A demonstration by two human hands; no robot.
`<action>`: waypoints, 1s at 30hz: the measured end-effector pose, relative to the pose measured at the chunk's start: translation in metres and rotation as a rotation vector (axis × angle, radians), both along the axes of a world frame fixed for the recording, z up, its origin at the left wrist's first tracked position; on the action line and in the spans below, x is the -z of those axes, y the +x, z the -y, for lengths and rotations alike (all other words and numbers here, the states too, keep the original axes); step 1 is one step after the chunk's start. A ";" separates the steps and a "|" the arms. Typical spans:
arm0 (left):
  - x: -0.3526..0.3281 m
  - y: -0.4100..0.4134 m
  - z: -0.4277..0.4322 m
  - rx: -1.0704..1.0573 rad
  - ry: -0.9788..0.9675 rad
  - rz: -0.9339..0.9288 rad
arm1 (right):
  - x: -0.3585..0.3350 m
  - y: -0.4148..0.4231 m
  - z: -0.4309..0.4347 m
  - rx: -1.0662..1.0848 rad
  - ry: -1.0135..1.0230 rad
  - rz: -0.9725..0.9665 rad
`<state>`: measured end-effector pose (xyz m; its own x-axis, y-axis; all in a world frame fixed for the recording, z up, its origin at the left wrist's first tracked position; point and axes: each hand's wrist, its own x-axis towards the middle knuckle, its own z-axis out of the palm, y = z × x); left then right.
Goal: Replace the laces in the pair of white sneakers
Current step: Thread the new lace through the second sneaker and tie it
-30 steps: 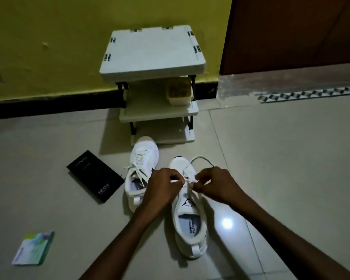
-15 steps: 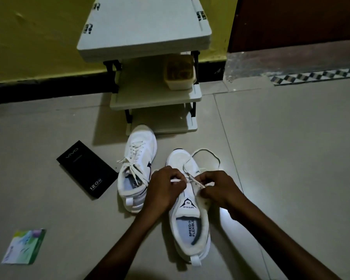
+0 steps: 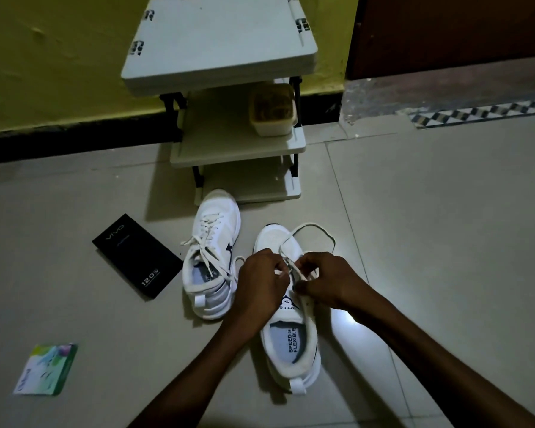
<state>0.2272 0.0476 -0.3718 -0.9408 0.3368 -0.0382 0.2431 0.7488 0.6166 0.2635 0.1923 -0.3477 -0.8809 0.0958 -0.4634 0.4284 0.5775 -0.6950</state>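
Two white sneakers stand on the tiled floor, toes pointing away from me. The left sneaker [image 3: 209, 257] is laced, its lace ends lying loose over the opening. The right sneaker [image 3: 291, 335] lies under both my hands. My left hand [image 3: 260, 282] pinches a white lace [image 3: 314, 228] at the left side of the eyelets. My right hand [image 3: 328, 281] pinches the same lace on the right side. A long loop of that lace trails on the floor past the toe.
A white three-tier plastic rack [image 3: 226, 88] stands against the yellow wall, with a tub [image 3: 272, 111] on its middle shelf. A black box [image 3: 136, 256] lies left of the sneakers. A small green and white packet [image 3: 45, 369] lies at the lower left.
The view has moved closer and tilted down. Both hands stay on the right sneaker's lace, the right hand working slightly lower along the eyelets.
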 end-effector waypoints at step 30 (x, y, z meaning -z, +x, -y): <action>0.001 -0.010 0.006 0.042 0.142 0.177 | -0.122 -0.021 -0.017 0.385 -0.597 -0.575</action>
<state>0.2171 0.0412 -0.3723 -0.9085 0.3896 -0.1510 0.1510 0.6431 0.7507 0.2428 0.2092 -0.2258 -0.9483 0.3159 -0.0301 0.0126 -0.0572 -0.9983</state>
